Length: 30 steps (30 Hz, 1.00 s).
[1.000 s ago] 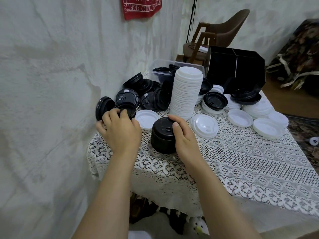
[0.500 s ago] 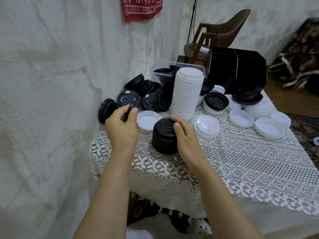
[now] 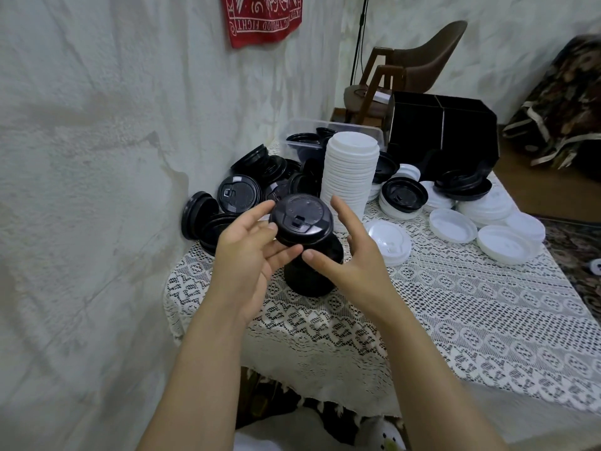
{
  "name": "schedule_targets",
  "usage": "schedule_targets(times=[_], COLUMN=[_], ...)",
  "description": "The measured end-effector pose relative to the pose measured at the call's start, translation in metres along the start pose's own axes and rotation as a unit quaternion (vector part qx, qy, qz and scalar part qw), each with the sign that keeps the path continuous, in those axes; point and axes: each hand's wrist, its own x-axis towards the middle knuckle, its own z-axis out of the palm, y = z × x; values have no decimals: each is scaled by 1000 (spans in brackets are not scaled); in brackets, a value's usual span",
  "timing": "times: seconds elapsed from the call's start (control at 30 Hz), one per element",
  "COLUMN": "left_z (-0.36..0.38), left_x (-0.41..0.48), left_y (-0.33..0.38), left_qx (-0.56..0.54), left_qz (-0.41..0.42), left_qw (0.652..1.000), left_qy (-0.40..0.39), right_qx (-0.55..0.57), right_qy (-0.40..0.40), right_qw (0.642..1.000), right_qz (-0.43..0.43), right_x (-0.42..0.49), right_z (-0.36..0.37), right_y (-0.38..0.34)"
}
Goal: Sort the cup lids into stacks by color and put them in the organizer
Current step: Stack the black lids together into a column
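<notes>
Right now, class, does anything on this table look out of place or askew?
Yes. A stray black lid sits on a pile of white lids, mixing colours. By the wall, black lids stand on edge rather than flat.

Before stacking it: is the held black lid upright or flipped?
Upright: the black lid shows its sip flap on top, tilted slightly toward camera.

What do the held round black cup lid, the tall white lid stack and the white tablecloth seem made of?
Black round cup lid: thin moulded plastic, semi-gloss; light glints on its rim. Tall white lid stack: likely the same plastic, matt. White tablecloth: openwork lace, probably cotton; holes show dark.
</notes>
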Motion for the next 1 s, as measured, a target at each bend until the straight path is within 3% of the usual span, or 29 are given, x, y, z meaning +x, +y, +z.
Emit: schedule_targets(times=[0.13, 0.2, 0.37, 0.53, 1.0], left_z=[0, -2, -5, -9, -14], left_x=[-2, -1, 0, 0, 0], left_y=[0, -2, -7, -8, -3], left_qx=[37, 117, 338, 438, 484], left_qz=[-2, 17, 61, 71, 39], left_qw=[999, 993, 939, 896, 873], left_qy=[-26, -28, -38, -28, -52], right_qx=[-19, -12, 20, 41, 10], right_qy=[28, 30, -34, -75, -85], right_qw=[999, 999, 999, 996, 996], right_qz=[-12, -5, 8, 39, 33], right_x=[2, 2, 0, 1, -2], right_z=[-2, -6, -14, -13, -6], right_y=[-2, 1, 8, 16, 17])
